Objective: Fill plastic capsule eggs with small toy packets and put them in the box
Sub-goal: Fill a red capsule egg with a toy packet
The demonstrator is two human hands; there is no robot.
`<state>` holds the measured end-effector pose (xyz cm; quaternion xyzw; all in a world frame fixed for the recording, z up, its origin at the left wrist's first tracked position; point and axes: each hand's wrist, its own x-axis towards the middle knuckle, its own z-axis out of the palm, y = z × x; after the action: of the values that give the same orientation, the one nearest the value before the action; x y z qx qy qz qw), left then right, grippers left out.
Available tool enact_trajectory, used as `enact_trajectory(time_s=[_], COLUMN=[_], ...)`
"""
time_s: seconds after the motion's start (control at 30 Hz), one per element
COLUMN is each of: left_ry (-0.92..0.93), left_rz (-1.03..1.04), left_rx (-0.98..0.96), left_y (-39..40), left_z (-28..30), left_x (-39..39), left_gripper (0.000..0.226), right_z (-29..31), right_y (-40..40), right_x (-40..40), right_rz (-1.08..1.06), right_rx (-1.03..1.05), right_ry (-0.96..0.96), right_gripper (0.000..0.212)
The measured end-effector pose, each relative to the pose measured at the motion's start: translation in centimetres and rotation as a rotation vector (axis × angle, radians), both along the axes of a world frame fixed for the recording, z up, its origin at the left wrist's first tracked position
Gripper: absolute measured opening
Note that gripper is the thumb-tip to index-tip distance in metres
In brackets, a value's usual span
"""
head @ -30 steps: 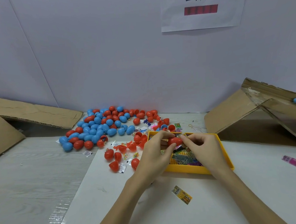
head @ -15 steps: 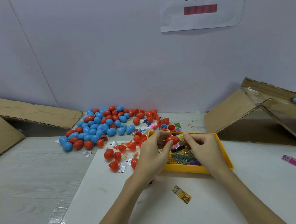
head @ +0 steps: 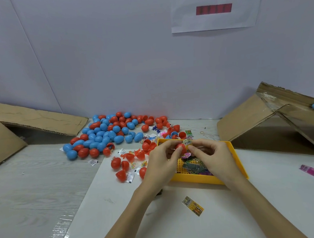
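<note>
Red plastic capsule egg half [head: 180, 147] pinched in left hand [head: 163, 165] above yellow plastic tray [head: 208, 178], right hand [head: 213, 157] just beside it gripping small printed toy packet [head: 187, 142] at the egg's rim, pile of red and blue eggs [head: 107, 133] on counter [head: 36, 183] beyond left hand, cardboard box [head: 275, 118] far beyond right hand.

Pale wood-grain surface [head: 30, 183] with a white sheet [head: 178, 227] laid over its near right part. On it: heap of red and blue eggs [head: 105, 133] at the back, yellow tray [head: 197, 179] on the sheet, loose red egg halves [head: 124, 164] just left of the tray, yellow packet [head: 193, 206], pink packet [head: 311, 171], cardboard pieces at left [head: 35, 120] and right [head: 245, 118].
</note>
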<state>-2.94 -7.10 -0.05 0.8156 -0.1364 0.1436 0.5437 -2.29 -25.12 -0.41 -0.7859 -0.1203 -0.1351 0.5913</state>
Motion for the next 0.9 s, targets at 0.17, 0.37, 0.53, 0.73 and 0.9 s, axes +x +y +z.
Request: enact_trajectory(time_s=[0.17,0.37,0.53,0.73,0.9], left_ry=[0.01,0.006,0.013,-0.036,-0.075], left_rz=[0.001,-0.008,-0.022,0.012,0.037], left_rx=[-0.025,-0.037,-0.12,-0.174,-0.153], left_y=[0.07,0.1,0.15,-0.15,-0.34], left_z=[-0.04,0.05,0.04,-0.09,-0.23], left_x=[0.0,0.02,-0.01,-0.19,-0.42], left_gripper=[0.024,0.025,0.026,0.019,0.015], right_z=[0.15,0.28,0.5,0.85,0.95], right_y=[0.08,0.16,0.35,0.01,-0.07], right_x=[-0.18,-0.22,-0.41,-0.6,-0.69], right_rz=[0.016,0.043,0.064,0.084,0.123], right_rx=[-0.022,-0.042,-0.047,0.055,0.082], right_ry=[-0.052,-0.077,-0.067,0.077,0.138], right_gripper=[0.021,0.025,0.02,0.02,0.032])
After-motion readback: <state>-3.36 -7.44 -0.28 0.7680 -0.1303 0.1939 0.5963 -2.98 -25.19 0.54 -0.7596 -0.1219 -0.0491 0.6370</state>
